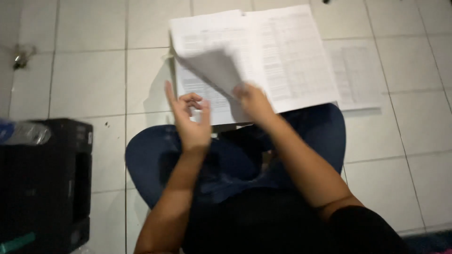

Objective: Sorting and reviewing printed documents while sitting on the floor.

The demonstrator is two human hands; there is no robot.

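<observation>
Sheets [282,56]: stack spread on lap — one page mid-turn
Right hand [252,101]: pinching lifted page [212,66]
Left hand [190,122]: loosely curled, holding nothing

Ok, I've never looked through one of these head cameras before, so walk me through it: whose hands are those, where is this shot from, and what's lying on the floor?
There is no machine here. One camera sits on a person's head and looks down, so the two bare arms reaching up from the bottom edge are that person's own. They sit cross-legged in blue jeans on a white tiled floor. The right hand grips a lifted sheet of paper, which is blurred. The left hand hovers beside it with fingers curled, holding nothing. Beneath lies a stack of printed pages with tables, resting partly on the knees. One more printed sheet lies flat on the tiles to the right. At the left edge stands a black box-like device.
</observation>
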